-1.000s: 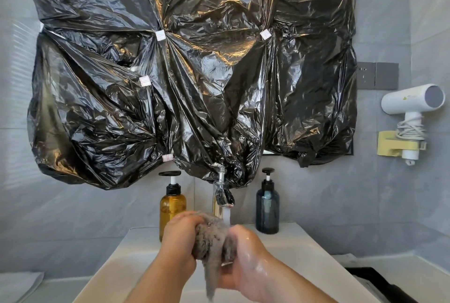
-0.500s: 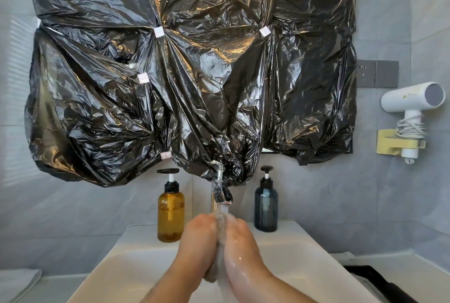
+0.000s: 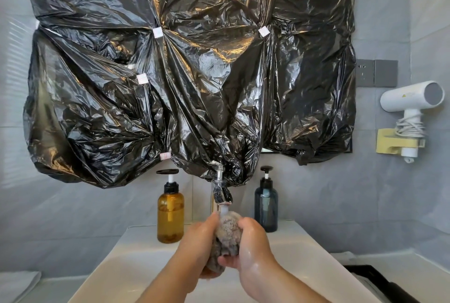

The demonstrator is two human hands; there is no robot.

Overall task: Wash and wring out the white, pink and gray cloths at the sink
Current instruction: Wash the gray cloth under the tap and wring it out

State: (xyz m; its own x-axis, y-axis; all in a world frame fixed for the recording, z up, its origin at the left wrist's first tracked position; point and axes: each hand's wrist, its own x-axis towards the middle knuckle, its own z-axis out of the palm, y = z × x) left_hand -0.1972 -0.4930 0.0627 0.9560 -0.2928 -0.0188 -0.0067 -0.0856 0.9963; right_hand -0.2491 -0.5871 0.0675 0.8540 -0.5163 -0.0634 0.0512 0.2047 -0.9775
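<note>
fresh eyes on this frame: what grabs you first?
First is the crumpled black plastic sheeting taped across the wall above the sink, which fills most of the upper frame. Next, at bottom centre, the left hand and right hand grip a bunched gray cloth right under the faucet. An amber pump bottle and a dark blue pump bottle stand on either side.
</note>
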